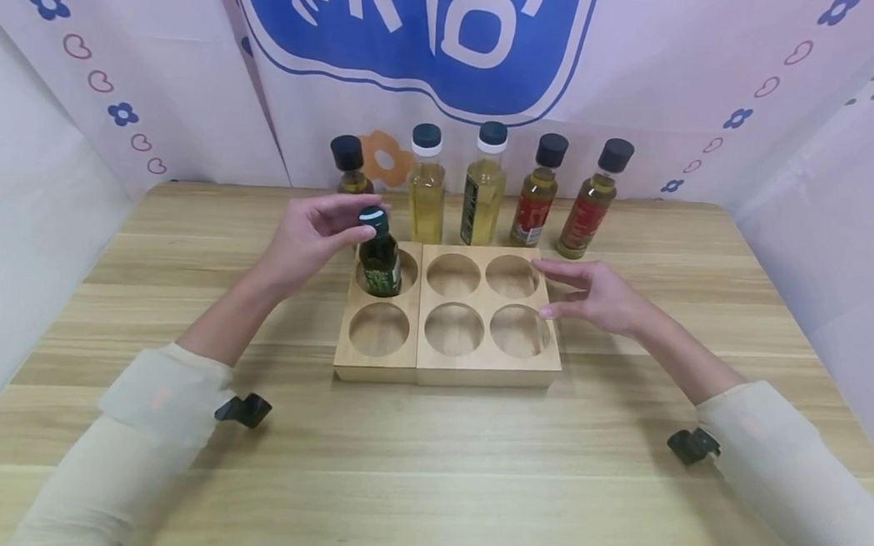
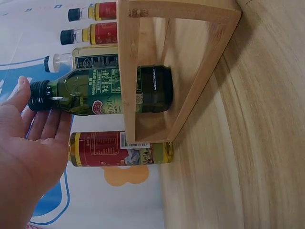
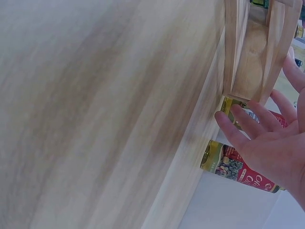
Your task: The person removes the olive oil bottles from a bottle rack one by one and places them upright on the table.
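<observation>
In the head view a dark green bottle (image 1: 381, 265) stands in the back-left hole of a wooden bottle rack (image 1: 411, 351) with round holes. My left hand (image 1: 311, 236) holds it by its cap, thumb on the near side and fingers behind. The left wrist view shows the green bottle (image 2: 93, 90) with its base low inside the rack and my left hand (image 2: 28, 143) at the cap. At the rack's right side is my right hand (image 1: 593, 295), thumb and index finger touching the edge. Its fingers look spread and extended in the right wrist view (image 3: 271, 138).
Behind the rack stand two pale oil bottles (image 1: 426, 197) and, to their right, two red-labelled bottles (image 1: 586, 219). Another black-capped bottle (image 1: 349, 163) is partly hidden behind my left hand. A printed cloth (image 1: 194, 66) hangs at the table's (image 1: 425, 473) back edge.
</observation>
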The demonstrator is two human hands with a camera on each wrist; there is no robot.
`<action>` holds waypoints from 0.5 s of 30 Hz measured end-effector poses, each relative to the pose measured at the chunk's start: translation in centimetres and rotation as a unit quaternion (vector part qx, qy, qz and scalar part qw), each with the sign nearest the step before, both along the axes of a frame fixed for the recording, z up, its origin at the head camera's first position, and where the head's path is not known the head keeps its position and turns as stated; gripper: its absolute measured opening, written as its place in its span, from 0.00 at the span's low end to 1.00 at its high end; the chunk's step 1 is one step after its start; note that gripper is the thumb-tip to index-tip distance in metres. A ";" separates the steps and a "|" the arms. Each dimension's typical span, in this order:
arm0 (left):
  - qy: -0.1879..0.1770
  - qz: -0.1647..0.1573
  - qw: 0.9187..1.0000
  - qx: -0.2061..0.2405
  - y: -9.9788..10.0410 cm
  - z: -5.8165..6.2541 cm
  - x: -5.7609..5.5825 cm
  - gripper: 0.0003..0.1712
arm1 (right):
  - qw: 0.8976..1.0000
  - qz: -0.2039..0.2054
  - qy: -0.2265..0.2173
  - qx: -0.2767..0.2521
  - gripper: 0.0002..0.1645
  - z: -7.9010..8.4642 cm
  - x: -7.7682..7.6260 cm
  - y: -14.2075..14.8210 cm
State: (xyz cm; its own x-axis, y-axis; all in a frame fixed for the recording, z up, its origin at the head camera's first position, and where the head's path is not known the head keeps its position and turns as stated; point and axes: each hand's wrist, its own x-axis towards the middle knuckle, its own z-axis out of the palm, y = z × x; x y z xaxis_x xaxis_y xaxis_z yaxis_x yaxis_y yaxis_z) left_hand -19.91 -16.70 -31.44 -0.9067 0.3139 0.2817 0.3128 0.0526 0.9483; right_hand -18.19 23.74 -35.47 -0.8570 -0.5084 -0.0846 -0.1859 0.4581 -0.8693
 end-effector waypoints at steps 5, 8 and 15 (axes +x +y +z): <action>-0.004 -0.012 1.000 0.017 0.1 -0.3 -0.2 0.21 | 1.000 0.001 0.003 -0.002 0.44 0.0 0.0 0.0; -0.011 -0.021 0.999 0.025 0.2 -0.3 -0.3 0.20 | 1.000 0.002 0.005 -0.001 0.44 -0.1 0.0 0.0; -0.029 -0.027 0.998 0.041 0.4 -0.5 -0.5 0.19 | 1.000 -0.001 0.004 0.001 0.44 -0.1 0.0 0.0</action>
